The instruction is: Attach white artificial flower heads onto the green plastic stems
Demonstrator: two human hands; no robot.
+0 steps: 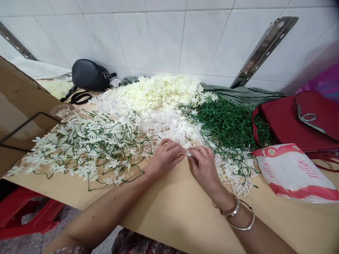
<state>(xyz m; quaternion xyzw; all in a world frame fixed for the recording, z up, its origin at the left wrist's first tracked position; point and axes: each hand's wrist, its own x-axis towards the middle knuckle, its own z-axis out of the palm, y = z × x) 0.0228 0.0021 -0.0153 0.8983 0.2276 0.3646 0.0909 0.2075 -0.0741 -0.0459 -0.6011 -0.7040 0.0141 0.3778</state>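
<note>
My left hand [168, 156] and my right hand [203, 163] meet over the front of the table, fingertips pinched around a small white artificial flower piece [188, 153]. The fingers hide most of it. Just beyond my hands lies a heap of thin white flower parts [169, 124], with a pile of cream-white blossoms [161, 92] behind. Green plastic stems [230, 121] are heaped to the right, some lying over white parts. On the left, white flowers with green stems attached [106, 148] are spread in a loose tangle.
A red handbag [304, 120] and a white-and-red plastic package [296, 173] lie at the right. A black bag [88, 74] rests against the tiled wall. At the left stand a cardboard box [23, 106] and a clear plastic cup [62, 112]. A red stool [29, 211] is below the table edge.
</note>
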